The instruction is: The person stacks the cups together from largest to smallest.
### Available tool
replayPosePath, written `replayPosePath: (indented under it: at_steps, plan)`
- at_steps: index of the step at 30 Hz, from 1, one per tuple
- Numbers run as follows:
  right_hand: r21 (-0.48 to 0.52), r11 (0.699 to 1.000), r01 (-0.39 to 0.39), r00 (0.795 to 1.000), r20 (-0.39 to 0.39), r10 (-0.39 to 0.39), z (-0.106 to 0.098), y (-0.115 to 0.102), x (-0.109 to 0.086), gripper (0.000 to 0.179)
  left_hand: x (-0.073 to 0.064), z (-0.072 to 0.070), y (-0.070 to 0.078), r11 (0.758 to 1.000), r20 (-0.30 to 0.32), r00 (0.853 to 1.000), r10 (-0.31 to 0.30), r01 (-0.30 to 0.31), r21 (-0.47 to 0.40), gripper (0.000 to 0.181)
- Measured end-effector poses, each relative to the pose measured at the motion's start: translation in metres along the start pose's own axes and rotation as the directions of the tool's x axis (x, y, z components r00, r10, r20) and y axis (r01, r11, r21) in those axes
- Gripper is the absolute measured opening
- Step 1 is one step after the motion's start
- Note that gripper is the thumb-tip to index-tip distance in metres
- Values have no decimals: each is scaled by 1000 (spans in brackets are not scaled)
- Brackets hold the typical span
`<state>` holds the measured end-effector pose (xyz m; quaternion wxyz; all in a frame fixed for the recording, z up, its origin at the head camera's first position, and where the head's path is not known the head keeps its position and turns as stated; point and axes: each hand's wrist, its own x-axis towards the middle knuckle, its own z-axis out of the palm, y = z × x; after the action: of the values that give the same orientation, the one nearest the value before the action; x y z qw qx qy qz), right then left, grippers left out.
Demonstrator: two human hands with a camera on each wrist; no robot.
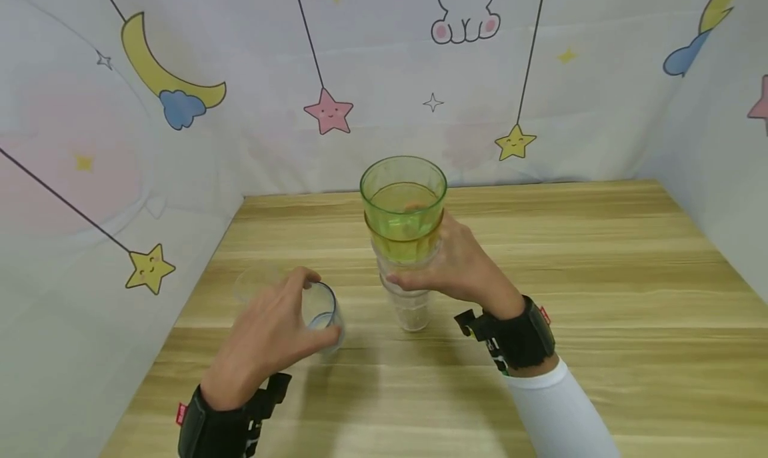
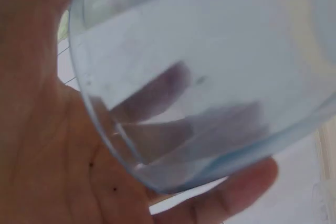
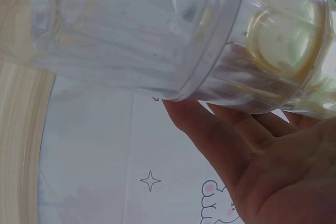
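Note:
My right hand [image 1: 468, 265] grips a tall stack of nested plastic cups around its middle. At the top sits a green cup [image 1: 384, 215], with a yellow cup [image 1: 403, 250] under it and clear cups [image 1: 412, 308] below. In the right wrist view, my thumb and fingers wrap the side of the clear cups [image 3: 131, 40]. To the left, my left hand [image 1: 267, 328] holds a clear cup with a bluish tint [image 1: 321, 305], thumb on the near side and fingers on the far side. The left wrist view has this bluish cup [image 2: 220, 51] close up, fingers showing through its wall.
Under both hands lies a wood-grain table [image 1: 600, 278]. Behind it and along both sides hangs a white cloth [image 1: 384, 58] printed with stars, moons and a bear. Beyond the left hand, a faint transparent round outline [image 1: 246, 285] shows on the table.

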<state>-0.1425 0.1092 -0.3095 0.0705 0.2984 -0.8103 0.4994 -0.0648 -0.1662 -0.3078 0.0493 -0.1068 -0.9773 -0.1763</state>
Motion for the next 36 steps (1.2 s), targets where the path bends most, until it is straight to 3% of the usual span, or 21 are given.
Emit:
replayPosePath:
  at_steps: [10,27,36]
  plan:
    - [21,1000,-11,1000,15,11,1,0,0,89,4,-1,5,996,-168,982,82,-84,-3,70]
    - [51,999,2,1000,24,-3,2,0,0,88,13,-6,10,976,-304,940,156,-194,-98,63]
    - [48,999,-4,1000,24,3,1,0,0,88,19,-16,19,968,-379,906,190,-237,-82,61]
